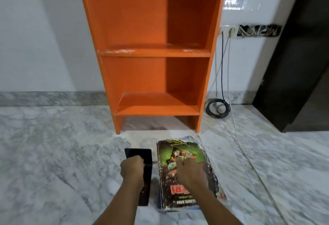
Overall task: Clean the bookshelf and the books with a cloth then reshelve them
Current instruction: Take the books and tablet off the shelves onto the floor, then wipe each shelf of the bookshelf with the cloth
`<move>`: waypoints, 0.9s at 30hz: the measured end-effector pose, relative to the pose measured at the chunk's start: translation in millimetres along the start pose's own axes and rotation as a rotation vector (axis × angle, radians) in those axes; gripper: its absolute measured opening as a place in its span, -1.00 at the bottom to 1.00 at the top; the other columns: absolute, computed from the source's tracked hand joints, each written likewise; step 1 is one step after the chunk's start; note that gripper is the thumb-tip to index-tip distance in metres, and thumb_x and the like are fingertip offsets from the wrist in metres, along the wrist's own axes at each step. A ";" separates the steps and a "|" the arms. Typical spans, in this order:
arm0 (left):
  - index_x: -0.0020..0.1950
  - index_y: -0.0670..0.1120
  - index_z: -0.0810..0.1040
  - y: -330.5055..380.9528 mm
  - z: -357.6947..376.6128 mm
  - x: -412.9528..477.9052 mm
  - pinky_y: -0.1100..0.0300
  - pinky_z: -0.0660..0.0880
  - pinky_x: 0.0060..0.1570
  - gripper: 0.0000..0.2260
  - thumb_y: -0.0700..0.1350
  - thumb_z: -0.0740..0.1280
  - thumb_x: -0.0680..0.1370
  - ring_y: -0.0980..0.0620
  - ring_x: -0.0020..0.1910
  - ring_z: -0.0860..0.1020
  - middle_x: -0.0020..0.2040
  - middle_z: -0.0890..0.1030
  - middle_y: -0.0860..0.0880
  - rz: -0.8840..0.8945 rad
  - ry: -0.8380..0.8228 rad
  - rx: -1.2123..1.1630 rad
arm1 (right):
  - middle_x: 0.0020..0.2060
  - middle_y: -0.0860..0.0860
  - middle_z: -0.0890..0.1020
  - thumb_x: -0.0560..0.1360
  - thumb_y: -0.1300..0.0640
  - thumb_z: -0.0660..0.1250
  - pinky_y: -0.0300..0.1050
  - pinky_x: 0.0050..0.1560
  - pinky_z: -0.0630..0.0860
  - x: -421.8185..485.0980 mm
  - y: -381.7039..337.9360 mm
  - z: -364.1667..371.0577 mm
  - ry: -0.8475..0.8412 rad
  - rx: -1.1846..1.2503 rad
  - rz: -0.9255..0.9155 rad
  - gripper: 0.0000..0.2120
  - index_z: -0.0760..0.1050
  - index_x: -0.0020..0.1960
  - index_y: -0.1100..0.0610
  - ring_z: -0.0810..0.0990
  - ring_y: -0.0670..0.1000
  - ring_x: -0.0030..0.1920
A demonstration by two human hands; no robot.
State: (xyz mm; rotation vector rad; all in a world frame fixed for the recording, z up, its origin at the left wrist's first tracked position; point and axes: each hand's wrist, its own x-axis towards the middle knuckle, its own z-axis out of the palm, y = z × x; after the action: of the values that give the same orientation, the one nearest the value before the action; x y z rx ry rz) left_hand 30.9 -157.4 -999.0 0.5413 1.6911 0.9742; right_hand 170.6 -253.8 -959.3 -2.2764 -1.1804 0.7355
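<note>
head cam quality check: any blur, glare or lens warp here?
Head view: wide-angle warp leans the orange bookshelf sides; glare on the wall notice; soft motion blur at the marble floor edges; left hand, right hand and stacked books fairly sharp; lighting even.

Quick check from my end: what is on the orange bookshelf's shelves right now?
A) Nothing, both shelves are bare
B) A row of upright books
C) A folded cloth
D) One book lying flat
A: both visible shelves of the bookshelf are bare, while the stack of books lies on the floor in front of it under the right hand.
</note>
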 end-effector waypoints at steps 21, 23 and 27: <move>0.14 -0.06 0.65 697.4 -144.6 -214.9 0.16 0.44 0.02 -0.79 -0.16 0.29 0.57 -0.06 -0.02 0.53 0.09 0.66 -0.10 0.701 0.265 0.046 | 0.43 -0.07 0.40 0.62 0.01 0.18 -0.22 0.41 0.15 5.7 -577.8 -369.5 0.277 0.017 -0.696 -0.59 0.33 0.46 -0.03 0.32 -0.08 0.44; 0.11 -0.04 0.66 782.6 -182.2 -252.5 0.13 0.49 0.11 -0.78 -0.16 0.30 0.53 -0.12 0.07 0.57 0.07 0.67 -0.09 0.737 0.276 0.005 | 0.42 -0.04 0.42 0.62 0.01 0.18 -0.19 0.40 0.19 -21.4 -662.9 -422.9 0.295 0.024 -0.749 -0.60 0.35 0.45 -0.01 0.34 -0.04 0.43; 0.03 0.00 0.66 924.6 -256.8 -317.1 0.00 0.57 0.11 -0.78 -0.17 0.28 0.49 -0.11 0.01 0.64 0.01 0.69 -0.08 0.808 0.286 -0.056 | 0.33 0.06 0.50 0.61 0.03 0.19 -0.07 0.28 0.33 -75.7 -808.1 -507.5 0.322 0.060 -0.813 -0.62 0.38 0.41 0.04 0.42 0.09 0.35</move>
State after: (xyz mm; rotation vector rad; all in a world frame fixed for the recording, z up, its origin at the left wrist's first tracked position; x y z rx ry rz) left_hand -205.3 38.7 -36.1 1.1356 1.6987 1.7315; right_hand -13.1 22.0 -61.2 -1.5538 -1.6915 0.0847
